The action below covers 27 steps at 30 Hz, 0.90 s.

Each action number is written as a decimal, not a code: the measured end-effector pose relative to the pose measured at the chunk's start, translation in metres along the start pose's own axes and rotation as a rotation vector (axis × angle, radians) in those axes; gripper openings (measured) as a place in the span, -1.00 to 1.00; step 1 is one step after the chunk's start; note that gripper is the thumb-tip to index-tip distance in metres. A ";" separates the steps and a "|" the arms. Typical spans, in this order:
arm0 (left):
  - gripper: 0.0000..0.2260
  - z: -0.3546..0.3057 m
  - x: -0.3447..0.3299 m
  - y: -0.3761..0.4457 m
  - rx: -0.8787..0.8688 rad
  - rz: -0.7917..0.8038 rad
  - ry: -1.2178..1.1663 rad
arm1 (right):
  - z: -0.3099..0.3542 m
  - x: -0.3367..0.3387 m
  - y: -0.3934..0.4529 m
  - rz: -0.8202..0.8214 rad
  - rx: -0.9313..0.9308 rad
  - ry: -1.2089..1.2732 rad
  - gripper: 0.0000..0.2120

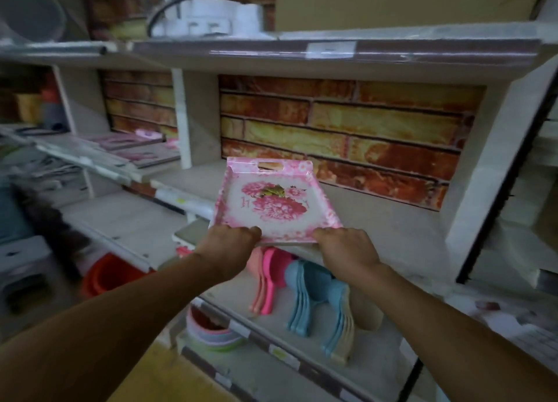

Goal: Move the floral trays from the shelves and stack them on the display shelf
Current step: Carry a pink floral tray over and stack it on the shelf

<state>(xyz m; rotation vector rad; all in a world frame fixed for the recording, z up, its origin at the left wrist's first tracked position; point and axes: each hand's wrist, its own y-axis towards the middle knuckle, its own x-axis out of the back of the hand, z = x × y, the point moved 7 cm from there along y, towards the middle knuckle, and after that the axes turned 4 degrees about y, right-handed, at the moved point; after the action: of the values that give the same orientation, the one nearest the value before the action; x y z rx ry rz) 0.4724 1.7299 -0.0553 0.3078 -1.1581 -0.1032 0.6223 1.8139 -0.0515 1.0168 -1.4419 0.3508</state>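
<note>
Nearest to me, on the lower shelf, lie pink scoops and a stack of blue ones, with nested bowls to their left. Above them my left hand and right hand each grip the near edge of the floral tray, fingers curled over its rim (pink blooms on white, a handle slot at its far end). Its far end reaches over the display shelf, whose back is a brick-patterned panel; far left, more pink trays lie flat.
</note>
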 end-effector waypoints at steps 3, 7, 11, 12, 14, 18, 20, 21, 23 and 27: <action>-0.74 0.045 -0.009 -0.035 0.052 0.022 0.028 | 0.053 0.006 0.016 -0.034 0.063 0.017 -0.75; -0.76 0.105 -0.023 -0.087 0.128 0.056 0.023 | 0.125 0.009 0.038 -0.070 0.153 0.063 -0.71; -0.76 0.158 -0.031 -0.135 0.195 0.071 0.012 | 0.194 0.014 0.059 -0.117 0.262 0.114 -0.71; -0.77 0.170 -0.032 -0.145 0.218 0.072 0.006 | 0.210 0.013 0.065 -0.115 0.285 0.129 -0.73; -0.79 0.194 -0.035 -0.166 0.272 0.081 0.002 | 0.241 0.010 0.080 -0.113 0.337 0.158 -0.78; -0.81 0.241 -0.047 -0.201 0.361 0.105 -0.002 | 0.301 0.006 0.110 -0.142 0.445 0.181 -0.81; -0.81 0.264 -0.054 -0.215 0.414 0.124 0.008 | 0.329 0.007 0.123 -0.158 0.504 0.190 -0.86; -0.80 0.275 -0.058 -0.220 0.437 0.135 0.020 | 0.342 0.007 0.130 -0.167 0.528 0.199 -0.88; -0.79 0.296 -0.065 -0.228 0.472 0.159 0.061 | 0.366 0.004 0.149 -0.181 0.566 0.214 -0.89; -0.77 0.342 -0.080 -0.235 0.567 0.212 0.130 | 0.409 -0.003 0.191 -0.196 0.642 0.279 -0.88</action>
<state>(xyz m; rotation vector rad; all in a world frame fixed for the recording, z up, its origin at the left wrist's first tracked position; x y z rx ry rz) 0.1465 1.4608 -0.0698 0.6774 -1.0670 0.4338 0.2152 1.6186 -0.0591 1.5395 -0.9769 0.8083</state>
